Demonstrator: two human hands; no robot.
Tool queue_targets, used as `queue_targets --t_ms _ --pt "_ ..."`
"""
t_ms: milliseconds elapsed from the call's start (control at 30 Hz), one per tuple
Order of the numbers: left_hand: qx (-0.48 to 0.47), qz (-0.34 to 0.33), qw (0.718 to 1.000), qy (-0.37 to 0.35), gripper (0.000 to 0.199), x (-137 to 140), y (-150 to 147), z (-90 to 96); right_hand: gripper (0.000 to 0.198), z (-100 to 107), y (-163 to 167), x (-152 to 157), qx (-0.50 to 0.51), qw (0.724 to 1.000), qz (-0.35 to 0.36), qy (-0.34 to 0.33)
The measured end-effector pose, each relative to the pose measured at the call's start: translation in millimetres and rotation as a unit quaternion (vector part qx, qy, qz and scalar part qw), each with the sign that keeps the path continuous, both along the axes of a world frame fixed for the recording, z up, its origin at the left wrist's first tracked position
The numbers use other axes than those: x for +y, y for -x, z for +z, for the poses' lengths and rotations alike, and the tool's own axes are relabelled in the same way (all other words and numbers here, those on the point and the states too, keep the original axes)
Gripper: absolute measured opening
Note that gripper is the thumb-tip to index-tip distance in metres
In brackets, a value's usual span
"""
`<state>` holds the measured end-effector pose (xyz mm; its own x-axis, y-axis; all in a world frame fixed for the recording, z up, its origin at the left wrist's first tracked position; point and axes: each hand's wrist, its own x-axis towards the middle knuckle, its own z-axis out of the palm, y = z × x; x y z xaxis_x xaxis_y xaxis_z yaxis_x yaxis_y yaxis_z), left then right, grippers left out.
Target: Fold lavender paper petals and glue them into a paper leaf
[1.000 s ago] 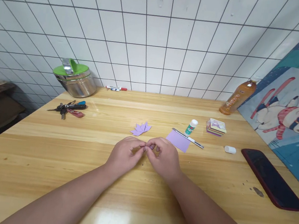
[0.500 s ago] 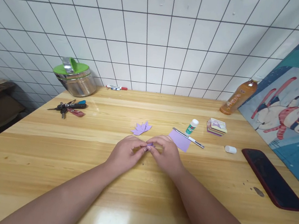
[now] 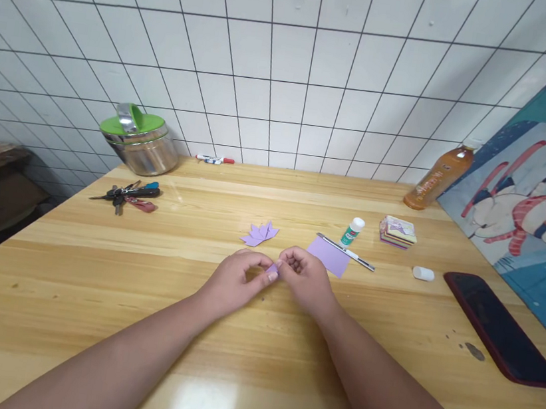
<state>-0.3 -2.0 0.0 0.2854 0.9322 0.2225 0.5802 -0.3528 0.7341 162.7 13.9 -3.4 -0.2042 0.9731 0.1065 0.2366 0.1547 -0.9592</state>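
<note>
Between my hands is a small piece of folded purple paper (image 3: 272, 269), mostly hidden by fingers. My left hand (image 3: 237, 280) pinches it between thumb and forefinger. The thumb and forefinger of my right hand (image 3: 307, 281) are closed on its right edge, with the other fingers curled. Just beyond my hands, a fan-shaped folded purple paper piece (image 3: 260, 233) lies on the wooden table (image 3: 148, 309). Close to my right hand is a flat purple sheet (image 3: 329, 257), with a slim silver-and-white pen-like tool (image 3: 347, 252) lying across it.
A glue stick (image 3: 352, 232) stands behind the sheet. Its white cap (image 3: 423, 274), a paper stack (image 3: 398, 232), a phone (image 3: 501, 328) and a drink bottle (image 3: 438, 178) are to the right. Keys (image 3: 128, 195), a green-lidded metal pot (image 3: 145, 144) and a marker (image 3: 214, 159) are left; a tiled wall (image 3: 286, 105) rises behind.
My right hand's fingers have curled inward and shifted to the paper's right edge. More of the small purple piece now shows at my left thumb. The view has shifted slightly.
</note>
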Motion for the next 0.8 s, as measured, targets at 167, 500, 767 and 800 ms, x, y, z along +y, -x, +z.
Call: queue_targets --t_ms 167,500,767,800 --pt "-0.087 -0.016 0.989 0.117 0.026 2.9 0.1 -4.0 0.022 1.4 -2.6 3.6 0.11 0.99 0.001 0.094" --pt "-0.144 0.0 0.981 0.133 0.027 8.7 4.3 -3.8 0.023 -3.3 -3.6 4.6 0.098 0.989 -0.004 0.108" --pt "-0.234 0.008 0.961 0.148 0.024 11.2 7.2 -4.7 0.028 1.1 -2.1 0.0 0.2 0.961 0.004 0.191" --pt "-0.232 0.009 0.962 0.145 0.024 11.3 8.1 -4.5 0.029 0.4 -1.4 -0.4 0.194 0.963 0.005 0.189"
